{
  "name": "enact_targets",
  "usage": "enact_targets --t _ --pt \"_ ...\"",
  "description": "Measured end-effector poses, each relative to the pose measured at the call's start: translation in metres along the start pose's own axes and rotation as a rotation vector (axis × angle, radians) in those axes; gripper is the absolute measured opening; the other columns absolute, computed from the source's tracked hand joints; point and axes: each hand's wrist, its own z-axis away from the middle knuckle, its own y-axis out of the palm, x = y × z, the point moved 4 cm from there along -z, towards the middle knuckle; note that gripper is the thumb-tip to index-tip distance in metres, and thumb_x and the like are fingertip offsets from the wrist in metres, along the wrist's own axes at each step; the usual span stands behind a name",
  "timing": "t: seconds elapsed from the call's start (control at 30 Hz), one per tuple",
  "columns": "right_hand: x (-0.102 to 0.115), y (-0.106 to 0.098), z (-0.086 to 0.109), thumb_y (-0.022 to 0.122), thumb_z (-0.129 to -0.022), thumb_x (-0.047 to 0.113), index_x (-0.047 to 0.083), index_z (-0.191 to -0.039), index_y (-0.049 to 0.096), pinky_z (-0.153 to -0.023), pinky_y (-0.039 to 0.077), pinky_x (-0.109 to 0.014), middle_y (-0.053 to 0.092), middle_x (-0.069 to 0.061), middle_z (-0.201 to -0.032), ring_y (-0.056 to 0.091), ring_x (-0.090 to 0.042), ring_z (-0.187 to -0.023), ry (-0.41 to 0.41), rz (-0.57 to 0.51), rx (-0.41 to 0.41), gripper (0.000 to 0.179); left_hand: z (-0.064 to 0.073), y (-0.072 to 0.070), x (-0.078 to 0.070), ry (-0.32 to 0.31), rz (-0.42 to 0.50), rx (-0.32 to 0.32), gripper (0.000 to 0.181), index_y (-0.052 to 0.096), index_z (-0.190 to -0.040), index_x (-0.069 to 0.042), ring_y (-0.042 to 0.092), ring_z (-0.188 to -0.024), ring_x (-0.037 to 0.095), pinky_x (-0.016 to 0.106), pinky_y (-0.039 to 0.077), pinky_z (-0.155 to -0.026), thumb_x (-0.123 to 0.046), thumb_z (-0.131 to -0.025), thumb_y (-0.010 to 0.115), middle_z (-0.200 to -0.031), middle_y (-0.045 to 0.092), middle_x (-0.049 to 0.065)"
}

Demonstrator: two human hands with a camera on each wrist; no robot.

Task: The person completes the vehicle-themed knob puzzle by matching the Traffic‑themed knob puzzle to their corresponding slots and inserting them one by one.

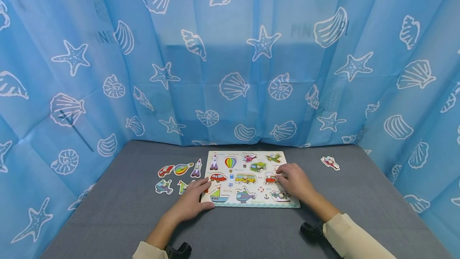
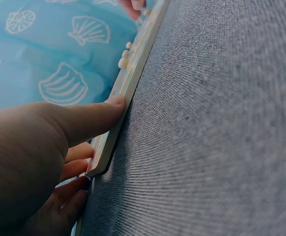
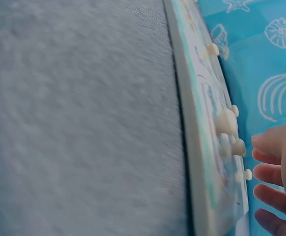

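On the grey table, the puzzle board, corner gripped between left hand thumb and fingers, appears roughly half filled, five loose pieces and a helicopter outstanding, right hand above, loosely parted, apparently empty.

Bright head view, soft shadows, tabletop blurred in right wrist view

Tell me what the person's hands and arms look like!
The left hand and right hand wear no gloves. The left sleeve and right sleeve are pale cream and look plain. Each wrist has a rounded black gadget by it. I can't see any cables.
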Motion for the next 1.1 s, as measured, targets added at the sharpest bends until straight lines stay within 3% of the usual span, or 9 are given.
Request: enact_targets --t 0.53,1.1 --pt "-0.027 -0.021 -0.015 0.07 -0.087 0.009 0.003 -0.094 0.071 -0.079 0.047 -0.051 0.067 -0.012 -0.095 0.058 -0.032 -0.092 0.02 0.08 -0.019 0.01 0.001 -0.002 -0.003 -0.008 0.008 0.007 0.072 0.049 -0.14 0.0 0.031 -0.137 0.041 0.058 0.024 -0.11 -0.037 -0.084 0.075 -0.148 0.041 0.017" --pt "-0.069 -0.029 -0.013 0.069 -0.086 0.007 -0.003 -0.103 0.069 -0.089 0.042 -0.058 0.065 -0.023 -0.107 0.054 -0.045 -0.106 0.084 0.147 -0.065 0.019 0.0 -0.001 -0.001 -0.011 -0.005 0.001 0.072 0.051 -0.14 -0.001 0.032 -0.137 0.041 0.057 0.025 -0.109 -0.037 -0.083 0.076 -0.147 0.042 0.016"
